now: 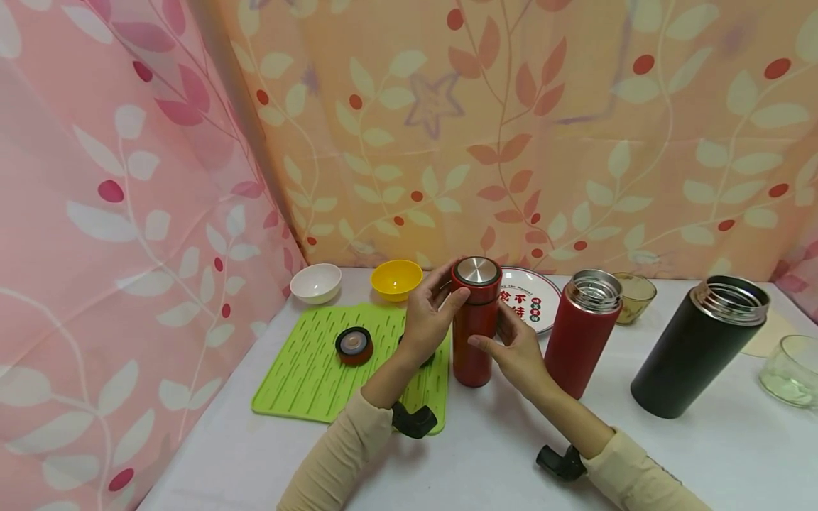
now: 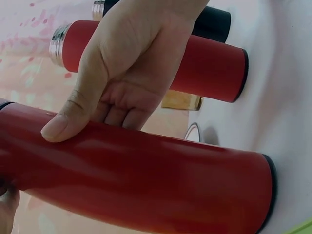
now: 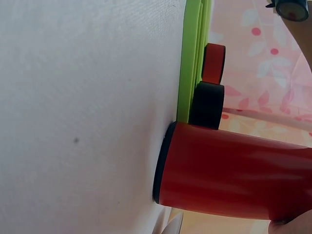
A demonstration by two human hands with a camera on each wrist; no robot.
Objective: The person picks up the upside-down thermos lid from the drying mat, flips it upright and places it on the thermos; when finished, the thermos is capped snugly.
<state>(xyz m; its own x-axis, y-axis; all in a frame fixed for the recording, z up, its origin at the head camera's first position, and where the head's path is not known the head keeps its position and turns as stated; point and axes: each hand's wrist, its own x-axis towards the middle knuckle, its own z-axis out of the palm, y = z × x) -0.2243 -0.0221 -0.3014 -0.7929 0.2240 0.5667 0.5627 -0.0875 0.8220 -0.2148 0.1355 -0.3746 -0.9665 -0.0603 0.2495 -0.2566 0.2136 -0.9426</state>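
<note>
A red thermos [image 1: 474, 348] with a steel-topped lid [image 1: 476, 271] stands upright on the table between the two hands. My left hand [image 1: 429, 312] holds it at the lid, thumb on the near side and fingers behind. Around the body, lower down, my right hand [image 1: 520, 355] grips with the thumb in front; its thumb and curled fingers show in the left wrist view on the red thermos [image 2: 146, 175]. The right wrist view shows the thermos base [image 3: 168, 163] against the tabletop. Just left, a black lid [image 3: 208, 105] is partly hidden by my left wrist in the head view.
A green mat [image 1: 300, 383] bears a red lid [image 1: 354, 345]. Behind are white [image 1: 316, 284] and yellow [image 1: 397, 280] bowls and a printed plate [image 1: 543, 301]. To the right stand lidless red [image 1: 583, 348] and black [image 1: 690, 355] thermoses, an amber glass cup [image 1: 634, 298] and a clear glass cup [image 1: 792, 372].
</note>
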